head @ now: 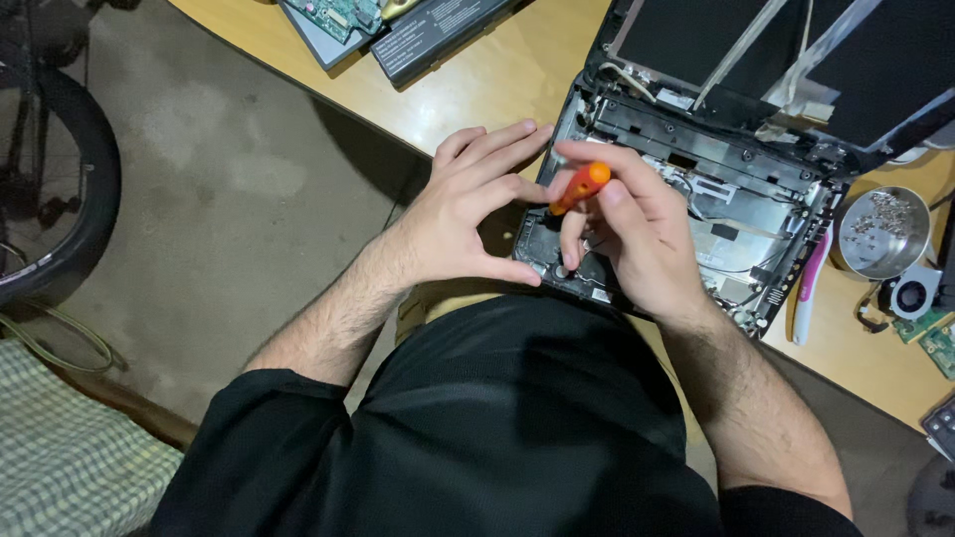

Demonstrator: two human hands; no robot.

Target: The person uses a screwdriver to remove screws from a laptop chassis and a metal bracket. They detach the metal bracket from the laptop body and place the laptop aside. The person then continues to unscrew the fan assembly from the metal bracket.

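A dismantled black laptop base (736,214) lies on a wooden table, its insides bare and its screen (786,50) tilted back. My right hand (637,234) grips an orange-handled screwdriver (582,187), tip down at the near left corner of the base. My left hand (468,214) rests at that same corner, thumb and forefinger curved around the spot beside the screwdriver's tip and touching the chassis edge. The tip itself is hidden behind my fingers.
A metal bowl of small screws (883,229) stands right of the laptop, a white-and-pink tool (808,288) beside it. A small fan and green boards (920,308) lie at the right edge. A laptop battery (438,35) lies top left. A wheel (60,179) stands on the floor.
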